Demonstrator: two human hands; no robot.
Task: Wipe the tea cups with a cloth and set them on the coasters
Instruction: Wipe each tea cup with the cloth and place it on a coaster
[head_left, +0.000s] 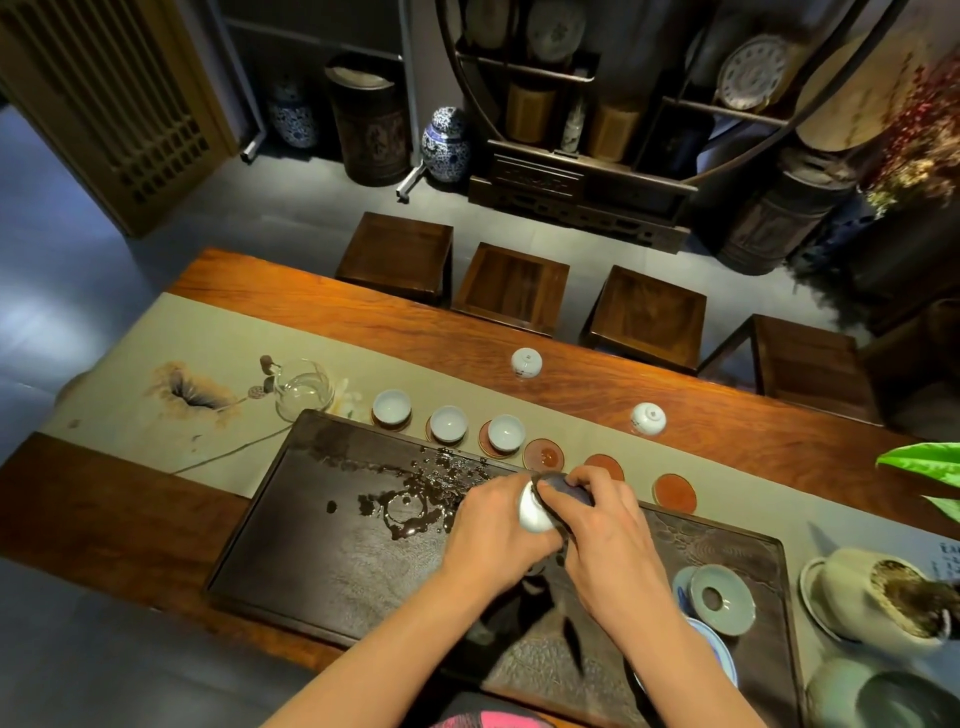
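Left hand (493, 525) grips white cup (532, 512) above dark tea tray (291, 525); right hand (605, 525) pinches dark cloth (563, 488) against it. Rotate cup, wipe rim fully. 3 empty coasters (543, 455) just beyond tray.

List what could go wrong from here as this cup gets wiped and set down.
1. The left hand holds the cup tilted over the dark tea tray while the right hand rubs it with the dark cloth; a slip could drop it.
2. The nearest empty coaster looks wet, so the cup's base might pick up moisture.
3. It sits close to a filled cup, which could get bumped.
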